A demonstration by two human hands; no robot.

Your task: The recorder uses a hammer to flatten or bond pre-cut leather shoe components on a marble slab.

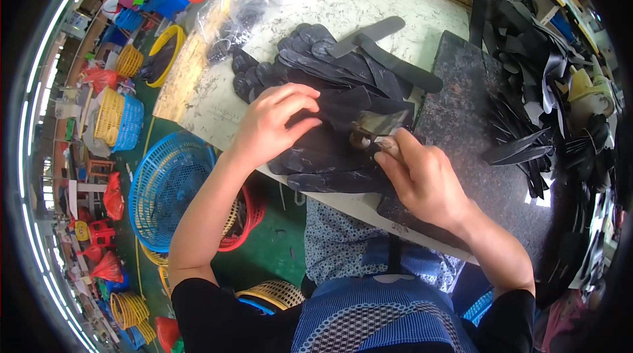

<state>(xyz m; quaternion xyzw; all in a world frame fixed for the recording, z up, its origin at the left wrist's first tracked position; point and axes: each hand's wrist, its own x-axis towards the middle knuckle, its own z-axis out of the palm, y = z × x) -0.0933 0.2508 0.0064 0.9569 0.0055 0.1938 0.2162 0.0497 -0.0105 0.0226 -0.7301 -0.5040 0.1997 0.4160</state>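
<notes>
Fanned piles of thin black leather-like pieces [330, 152] with rounded ends lie on the pale worktable in front of me. My left hand [273, 122] hovers at their left side, fingers curled but apart from the thumb, with nothing visible between them. Closed round the handle of a flat-bladed tool [379, 122], my right hand [422, 178] is at the right side of the pieces. The tool's broad, shiny blade lies over the black pieces; its exact kind is unclear. Two long dark strips [402, 66] with rounded ends rest across the far side of the pile.
A dark, scuffed board [455, 122] covers the table's right part, with a heap of black offcuts [527, 89] beyond. Clear plastic bags [247, 7] sit at the far left corner. Below the left edge stand a blue basket [142, 201] and a red basket [254, 214].
</notes>
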